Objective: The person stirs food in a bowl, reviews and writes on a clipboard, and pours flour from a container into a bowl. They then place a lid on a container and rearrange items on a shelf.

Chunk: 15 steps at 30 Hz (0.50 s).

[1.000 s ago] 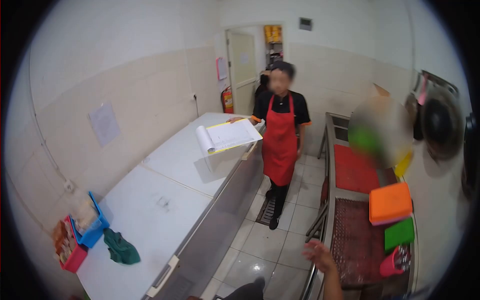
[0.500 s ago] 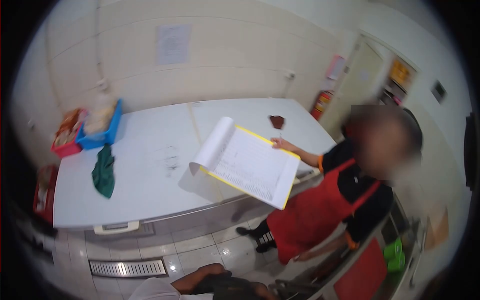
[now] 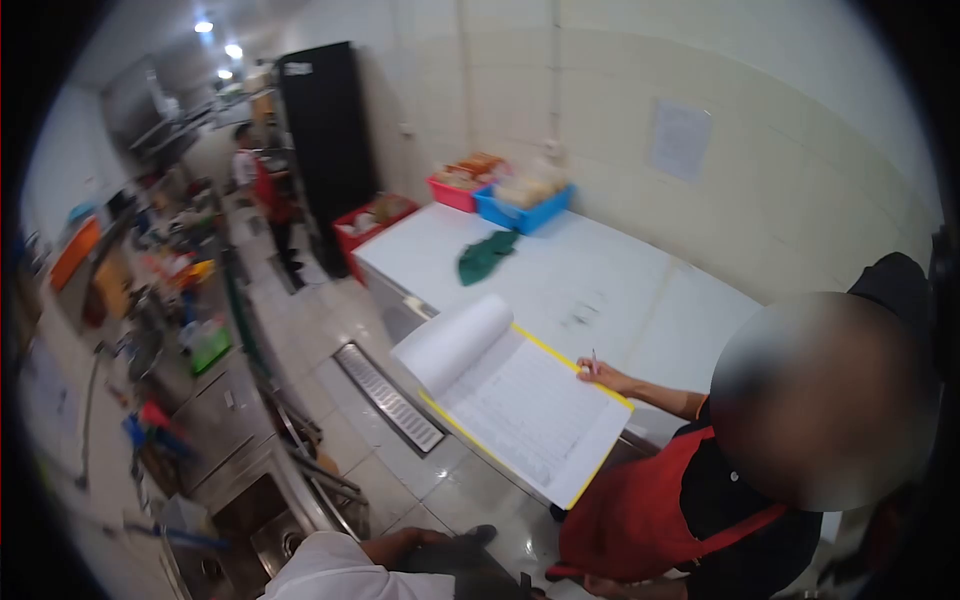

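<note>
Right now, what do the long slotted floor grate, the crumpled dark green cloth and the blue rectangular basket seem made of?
The floor grate looks like metal, probably dull stainless steel: grey with pale glints. The green cloth seems matte fabric: limp, uneven outline; fibre unclear. The blue basket is likely smooth plastic: stiff, evenly coloured walls.

Pale wall (image 3: 620,60) upper ctr to R, beige lower down, w/ paper sheet (image 3: 682,139) on it, upper R. White-topped surface (image 3: 650,285) runs alongside, ctr to R. Tall blk cabinet (image 3: 325,140) upper L of ctr. Lt-colored tile floor (image 3: 305,325), shiny in spots, w/ metal drain grate (image 3: 388,398) nr ctr. Steel counter (image 3: 222,405) on L side, cluttered, w/ sink (image 3: 270,530) btm L. Ceiling lights (image 3: 204,27) on, upper L; far end blurry.
</note>
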Available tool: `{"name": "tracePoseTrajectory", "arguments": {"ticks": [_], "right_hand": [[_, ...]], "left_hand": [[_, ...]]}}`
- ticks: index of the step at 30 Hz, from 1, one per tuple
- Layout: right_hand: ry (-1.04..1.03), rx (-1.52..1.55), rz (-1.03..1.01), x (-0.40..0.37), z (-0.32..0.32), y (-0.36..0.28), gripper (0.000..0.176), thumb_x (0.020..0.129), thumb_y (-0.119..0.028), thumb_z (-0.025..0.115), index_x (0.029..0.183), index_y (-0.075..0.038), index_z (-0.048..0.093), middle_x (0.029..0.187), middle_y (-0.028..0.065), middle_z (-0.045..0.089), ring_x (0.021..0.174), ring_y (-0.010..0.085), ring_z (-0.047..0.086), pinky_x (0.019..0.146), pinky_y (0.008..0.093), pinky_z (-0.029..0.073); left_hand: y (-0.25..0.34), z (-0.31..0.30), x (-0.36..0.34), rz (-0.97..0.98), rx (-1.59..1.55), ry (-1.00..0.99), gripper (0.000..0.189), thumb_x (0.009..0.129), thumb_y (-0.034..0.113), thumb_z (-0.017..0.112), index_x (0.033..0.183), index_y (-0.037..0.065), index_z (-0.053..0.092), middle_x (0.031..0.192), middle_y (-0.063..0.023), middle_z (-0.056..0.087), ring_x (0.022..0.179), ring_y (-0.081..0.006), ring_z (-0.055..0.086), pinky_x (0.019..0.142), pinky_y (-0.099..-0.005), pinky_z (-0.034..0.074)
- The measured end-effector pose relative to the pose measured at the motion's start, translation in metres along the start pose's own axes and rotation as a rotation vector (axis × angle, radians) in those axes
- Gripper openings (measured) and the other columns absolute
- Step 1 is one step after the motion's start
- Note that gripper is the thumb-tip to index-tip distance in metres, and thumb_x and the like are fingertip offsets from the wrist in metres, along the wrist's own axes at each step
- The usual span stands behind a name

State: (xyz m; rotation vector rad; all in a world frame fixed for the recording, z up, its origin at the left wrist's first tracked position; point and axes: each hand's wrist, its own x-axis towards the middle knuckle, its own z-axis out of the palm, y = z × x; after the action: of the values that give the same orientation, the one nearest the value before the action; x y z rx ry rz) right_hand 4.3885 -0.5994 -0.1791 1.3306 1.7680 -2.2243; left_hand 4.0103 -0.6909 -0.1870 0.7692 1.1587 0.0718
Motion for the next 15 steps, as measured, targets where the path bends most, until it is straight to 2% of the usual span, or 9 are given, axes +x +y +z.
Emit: {"name": "tracePoseTrajectory", "arguments": {"ticks": [6, 9, 10, 12, 15], "right_hand": [[-0.364, -0.046, 0.028, -0.029, 0.002, 0.030, 0.036, 0.093, -0.019, 0.057, 0.122, 0.001, 0.058, 0.107, 0.0056, 0.060, 0.092, 0.0139, 0.054, 0.083, 0.0313, 0.045], [-0.493, -0.004, 0.023, -0.050, 0.006, 0.065, 0.038, 0.093, -0.021, 0.057, 0.123, 0.002, 0.057, 0.113, 0.0054, 0.060, 0.097, 0.0137, 0.054, 0.087, 0.0312, 0.045], [-0.534, 0.013, 0.011, -0.054, 0.008, 0.077, 0.038, 0.093, -0.021, 0.058, 0.124, 0.003, 0.057, 0.115, 0.0054, 0.060, 0.099, 0.0137, 0.054, 0.089, 0.0312, 0.045], [-0.562, 0.037, 0.013, -0.060, 0.014, 0.100, 0.040, 0.094, -0.022, 0.058, 0.124, 0.003, 0.057, 0.118, 0.0053, 0.061, 0.103, 0.0135, 0.055, 0.092, 0.0311, 0.045], [-0.549, -0.047, -0.098, -0.057, 0.026, 0.137, 0.037, 0.093, -0.021, 0.059, 0.121, 0.002, 0.059, 0.121, 0.0070, 0.062, 0.105, 0.0151, 0.056, 0.093, 0.0318, 0.046]], "left_hand": [[-0.076, 0.080, 0.004, -0.024, -0.063, 0.154, 0.055, 0.098, 0.042, 0.047, 0.138, 0.005, 0.048, 0.137, -0.0105, 0.053, 0.122, -0.0209, 0.051, 0.105, -0.0375, 0.039], [-0.084, 0.101, 0.003, -0.033, -0.160, 0.172, 0.054, 0.099, 0.041, 0.047, 0.139, 0.004, 0.048, 0.136, -0.0101, 0.053, 0.121, -0.0206, 0.051, 0.105, -0.0372, 0.039], [-0.083, 0.102, 0.003, -0.003, -0.203, 0.167, 0.053, 0.099, 0.040, 0.047, 0.139, 0.004, 0.048, 0.136, -0.0100, 0.053, 0.121, -0.0205, 0.051, 0.105, -0.0371, 0.040], [-0.023, 0.123, -0.049, 0.155, -0.346, 0.086, 0.049, 0.100, 0.035, 0.045, 0.138, 0.004, 0.048, 0.135, -0.0093, 0.054, 0.120, -0.0199, 0.051, 0.104, -0.0362, 0.040], [-0.058, 0.109, -0.001, 0.251, -0.426, -0.039, 0.045, 0.101, 0.028, 0.043, 0.139, 0.004, 0.048, 0.134, -0.0095, 0.055, 0.120, -0.0196, 0.051, 0.104, -0.0352, 0.039]]}}
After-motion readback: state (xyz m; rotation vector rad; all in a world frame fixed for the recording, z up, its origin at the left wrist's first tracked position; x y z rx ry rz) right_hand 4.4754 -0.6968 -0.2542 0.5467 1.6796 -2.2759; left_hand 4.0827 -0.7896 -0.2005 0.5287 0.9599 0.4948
